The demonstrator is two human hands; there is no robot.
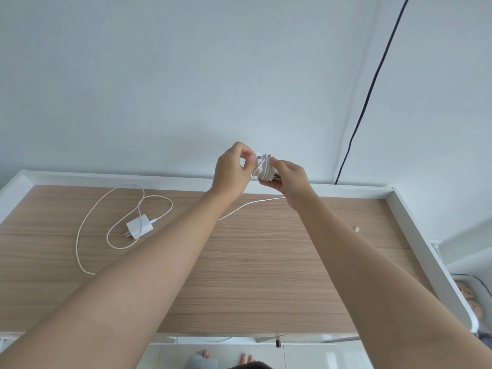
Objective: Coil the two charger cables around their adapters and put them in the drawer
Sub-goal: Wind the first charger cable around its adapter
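My right hand (pixel 288 179) grips a white adapter (pixel 265 169) held up above the far edge of the wooden top (pixel 239 262). Several turns of white cable are wound around it. My left hand (pixel 234 169) pinches that cable (pixel 250 205) right beside the adapter. The loose part of the cable trails down across the wood under my arms, and its plug end (pixel 356 229) lies at the right. A second white adapter (pixel 139 226) lies on the left of the top with its cable (pixel 106 209) spread in loose loops. No drawer is visible.
A raised white rim (pixel 415 235) borders the wooden top at the back and right. A dark cord (pixel 372 83) hangs down the pale wall at the right. Bare feet (pixel 226 356) show on the tiled floor below the front edge.
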